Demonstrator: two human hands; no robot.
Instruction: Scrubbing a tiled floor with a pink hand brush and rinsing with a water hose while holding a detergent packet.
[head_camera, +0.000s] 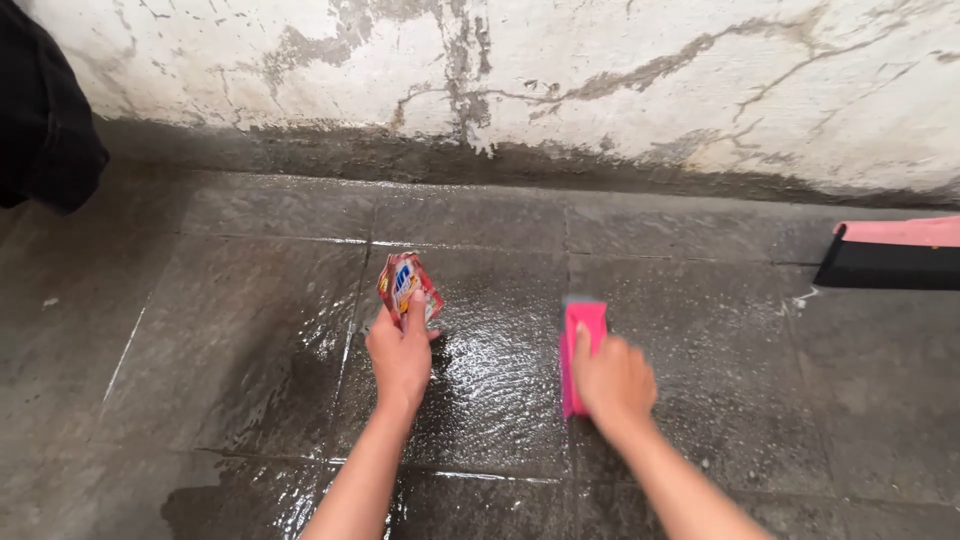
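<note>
Pinching red sachet (407, 284), left hand (401, 352) extended forward; right hand (612, 380) clenched over pink scrub brush (580, 345), pressed on wet floor tiles (260, 330).

Sachet (407, 284) left of brush (580, 350), broom (890, 255) far right
</note>
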